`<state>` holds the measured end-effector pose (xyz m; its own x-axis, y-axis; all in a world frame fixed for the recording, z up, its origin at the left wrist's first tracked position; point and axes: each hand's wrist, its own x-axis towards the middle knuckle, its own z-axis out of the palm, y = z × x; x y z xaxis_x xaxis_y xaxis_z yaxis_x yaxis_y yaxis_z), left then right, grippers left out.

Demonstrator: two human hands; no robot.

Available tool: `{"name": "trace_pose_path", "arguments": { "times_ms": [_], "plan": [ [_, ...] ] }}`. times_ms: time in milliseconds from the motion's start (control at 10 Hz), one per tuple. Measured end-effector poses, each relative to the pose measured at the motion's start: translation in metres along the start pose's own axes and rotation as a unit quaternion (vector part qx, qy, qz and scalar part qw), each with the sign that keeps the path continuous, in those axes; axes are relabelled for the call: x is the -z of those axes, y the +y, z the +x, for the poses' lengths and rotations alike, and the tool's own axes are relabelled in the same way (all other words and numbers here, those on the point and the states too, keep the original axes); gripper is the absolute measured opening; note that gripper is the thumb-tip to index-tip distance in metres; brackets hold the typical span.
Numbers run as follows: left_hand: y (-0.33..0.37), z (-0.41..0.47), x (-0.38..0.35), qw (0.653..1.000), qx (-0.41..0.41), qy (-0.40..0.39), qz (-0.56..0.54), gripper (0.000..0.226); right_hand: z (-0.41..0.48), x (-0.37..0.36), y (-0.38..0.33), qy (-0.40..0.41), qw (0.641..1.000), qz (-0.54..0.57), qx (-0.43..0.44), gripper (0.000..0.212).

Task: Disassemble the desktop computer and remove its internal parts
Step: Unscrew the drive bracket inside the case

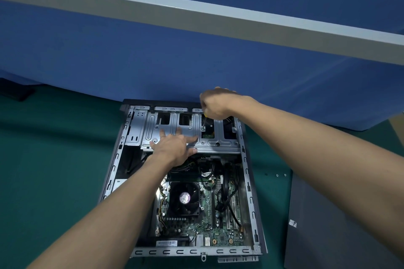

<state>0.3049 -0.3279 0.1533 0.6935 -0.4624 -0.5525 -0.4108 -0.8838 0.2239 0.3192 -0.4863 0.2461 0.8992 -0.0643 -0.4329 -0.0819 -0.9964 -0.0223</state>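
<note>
An open desktop computer case [249,183] lies flat on a green mat. Its silver drive cage [220,143] spans the far end. Nearer me sit the green motherboard [218,225] and the black CPU fan [184,197]. My left hand [172,144] rests flat on the drive cage with fingers spread. My right hand [215,102] grips a screwdriver [204,121] with a yellow handle, held upright. Its tip stands on a screw in the cage. Most of the handle is hidden in my fist.
The removed dark side panel [341,225] lies on the mat to the right of the case, with three small screws [276,174] beside its far edge. A blue partition [196,61] with a grey rail rises right behind the case. Black cables [228,192] cross the motherboard.
</note>
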Motion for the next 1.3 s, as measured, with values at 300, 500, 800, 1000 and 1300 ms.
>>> {"name": "trace_pose_path", "arguments": {
  "times_ms": [300, 500, 800, 1000, 1300],
  "plan": [
    [0.000, -0.001, 0.001, 1.000, 0.000, 0.000, 0.001, 0.052, -0.001, -0.008, 0.001, 0.084, 0.996, -0.039, -0.010, 0.024],
    [0.000, -0.002, 0.000, 1.000, 0.001, 0.000, -0.003, 0.052, -0.001, -0.009, 0.001, 0.064, 0.998, -0.002, -0.018, 0.035],
    [-0.001, 0.000, -0.001, 1.000, -0.002, 0.004, 0.001, 0.052, -0.001, -0.012, 0.001, 0.067, 0.993, 0.099, -0.022, 0.022],
    [-0.002, 0.002, -0.003, 1.000, -0.001, 0.006, -0.002, 0.053, -0.001, -0.017, 0.001, 0.118, 0.993, 0.009, -0.020, 0.032],
    [-0.001, 0.001, -0.002, 1.000, -0.001, 0.009, -0.002, 0.053, 0.001, -0.014, 0.006, 0.097, 0.994, 0.010, -0.048, 0.043]
  ]
}}
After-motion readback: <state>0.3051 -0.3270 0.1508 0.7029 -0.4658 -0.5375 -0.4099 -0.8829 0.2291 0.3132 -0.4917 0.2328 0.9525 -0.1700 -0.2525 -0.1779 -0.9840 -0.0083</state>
